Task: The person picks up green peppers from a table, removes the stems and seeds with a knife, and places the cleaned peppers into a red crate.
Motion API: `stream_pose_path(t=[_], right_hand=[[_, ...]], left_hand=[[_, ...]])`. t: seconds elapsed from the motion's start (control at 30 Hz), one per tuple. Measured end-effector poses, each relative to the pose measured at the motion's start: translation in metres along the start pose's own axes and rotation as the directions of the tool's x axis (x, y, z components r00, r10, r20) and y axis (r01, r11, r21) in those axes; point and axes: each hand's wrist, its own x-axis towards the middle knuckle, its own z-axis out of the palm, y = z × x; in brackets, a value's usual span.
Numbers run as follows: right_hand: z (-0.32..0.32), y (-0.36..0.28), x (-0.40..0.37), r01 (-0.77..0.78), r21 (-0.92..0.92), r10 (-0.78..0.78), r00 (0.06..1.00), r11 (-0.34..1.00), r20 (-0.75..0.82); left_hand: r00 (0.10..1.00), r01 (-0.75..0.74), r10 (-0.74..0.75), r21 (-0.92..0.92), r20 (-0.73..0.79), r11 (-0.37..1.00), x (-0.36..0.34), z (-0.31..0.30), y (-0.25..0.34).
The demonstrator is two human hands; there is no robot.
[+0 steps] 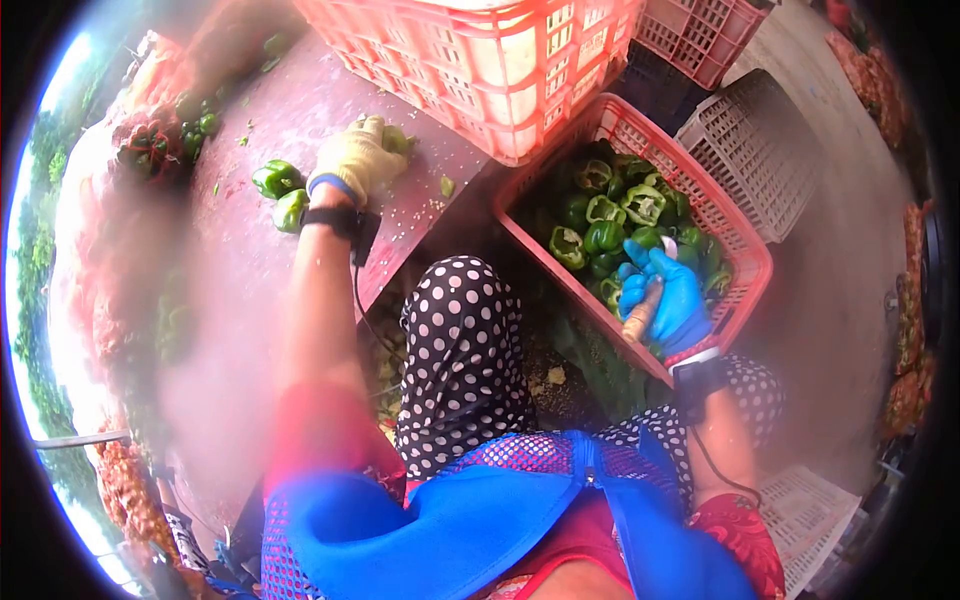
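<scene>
My left hand (358, 160), in a cream glove, rests on the sloping tabletop with its fingers curled round a pale green pepper (398, 140). Beside that wrist lie a dark green pepper (277, 179) and a lighter green pepper (291, 211). Over a pink crate (742, 290) on my right, my right hand (670, 298) wears a blue glove and is closed on a knife (642, 312) with a wooden handle. Most of its blade is hidden. Cut green peppers (605, 210), several of them hollow, fill the crate beneath that hand.
A tall pink crate (480, 75) stands on the table's far corner. Another pink crate (700, 35) and a tilted pale crate (755, 150) are behind the pepper crate. Net sacks (145, 140) line the left. Pepper scraps (447, 187) and seeds dot the tabletop (235, 300).
</scene>
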Motion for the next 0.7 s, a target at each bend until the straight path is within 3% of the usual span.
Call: stream_pose_path(t=[0.07, 0.13, 0.17, 0.2, 0.23, 0.3, 0.33, 0.37, 0.4, 0.43, 0.53, 0.63, 0.7], right_hand=[[0.013, -0.002, -0.002, 0.017, -0.093, -0.016, 1.0, 0.996, 0.016], [0.008, -0.012, 0.0, -0.021, -0.153, 0.041, 0.991, 0.988, 0.124], [0.011, -0.012, 0.0, -0.016, -0.219, 0.04, 0.993, 0.976, 0.107], [0.02, -0.007, -0.002, 0.072, -0.369, -0.066, 0.997, 0.927, 0.028], [0.025, -0.001, -0.003, 0.153, -0.456, -0.13, 0.988, 0.877, 0.083], [0.029, 0.013, -0.006, 0.319, -0.608, -0.227, 0.947, 0.727, 0.226], [0.035, 0.018, -0.006, 0.349, -0.6, -0.24, 0.936, 0.72, 0.257], [0.043, 0.023, -0.01, 0.339, -0.623, -0.238, 0.941, 0.705, 0.242], [0.054, 0.026, -0.015, 0.437, -0.582, -0.299, 0.898, 0.686, 0.322], [0.07, 0.026, -0.025, 0.553, -0.622, -0.375, 0.833, 0.554, 0.406], [0.062, 0.019, -0.027, 0.634, -0.619, -0.385, 0.773, 0.463, 0.504], [0.046, 0.002, -0.032, 0.576, -0.573, -0.37, 0.816, 0.582, 0.445], [0.041, -0.005, -0.035, 0.553, -0.602, -0.354, 0.833, 0.577, 0.425]], left_hand=[[0.937, 0.159, -0.087, -0.191, 0.338, 0.969, 0.017, -0.002, 0.003], [0.945, 0.168, -0.041, -0.371, 0.325, 0.913, 0.014, -0.002, 0.009], [0.941, 0.193, -0.033, -0.453, 0.337, 0.87, 0.007, -0.009, 0.02], [0.936, 0.218, -0.022, -0.532, 0.35, 0.818, -0.003, -0.017, 0.032], [0.905, 0.309, 0.035, -0.711, 0.425, 0.631, -0.015, -0.027, 0.046], [0.837, 0.395, 0.224, -0.835, 0.499, 0.383, -0.031, -0.044, 0.078], [0.795, 0.451, 0.326, -0.857, 0.512, 0.248, -0.038, -0.051, 0.095], [0.744, 0.499, 0.399, -0.843, 0.536, 0.201, -0.045, -0.056, 0.113], [0.686, 0.551, 0.473, -0.819, 0.553, 0.159, -0.052, -0.06, 0.131], [0.623, 0.603, 0.544, -0.788, 0.562, 0.123, -0.058, -0.062, 0.151], [0.485, 0.439, 0.778, -0.881, 0.4, 0.179, -0.077, -0.065, 0.208], [0.504, 0.526, 0.779, -0.848, 0.373, 0.065, -0.09, -0.067, 0.218], [0.52, 0.574, 0.79, -0.818, 0.326, -0.04, -0.095, -0.043, 0.222]])
